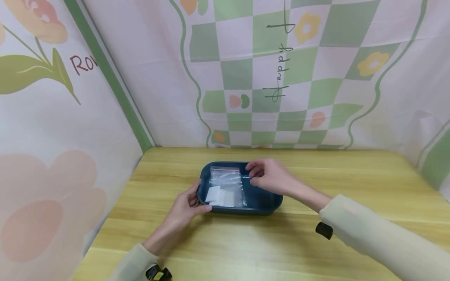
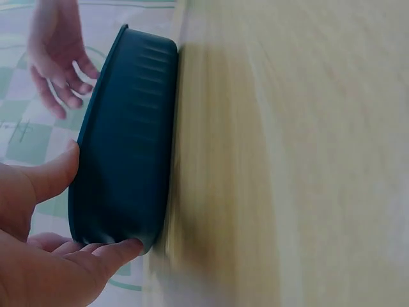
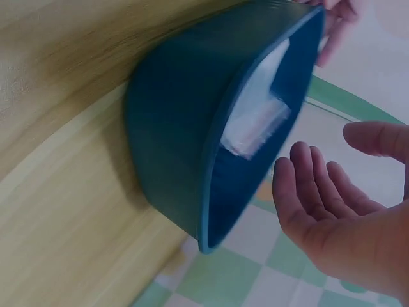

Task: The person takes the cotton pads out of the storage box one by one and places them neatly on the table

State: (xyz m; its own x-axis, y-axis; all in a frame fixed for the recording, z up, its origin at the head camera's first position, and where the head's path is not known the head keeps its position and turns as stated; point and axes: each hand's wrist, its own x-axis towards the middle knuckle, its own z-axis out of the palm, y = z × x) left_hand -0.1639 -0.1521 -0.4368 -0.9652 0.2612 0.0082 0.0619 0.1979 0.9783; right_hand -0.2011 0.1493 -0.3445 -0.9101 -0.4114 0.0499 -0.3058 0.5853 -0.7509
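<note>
A dark teal plastic tray [image 1: 242,211] with rounded corners sits on the wooden table. My left hand [image 1: 183,207] grips its left end, thumb at the near rim and fingers around the outer wall, as the left wrist view also shows. Inside, toward the left, lies a clear zip-top bag [image 1: 226,177] with flat white pieces [image 1: 213,195] at its near end. Over the tray's right part hovers my right hand [image 1: 274,178], its fingers loosely bent and nothing between them. In the right wrist view those fingers [image 3: 313,185] are apart from the rim.
The wooden table [image 1: 225,242] extends around the tray on every side. Behind it hangs a printed fabric curtain [image 1: 239,128] with green checks and flowers, and another curtain [image 1: 52,125] runs along the left side. A black band [image 1: 324,230] shows at the right sleeve.
</note>
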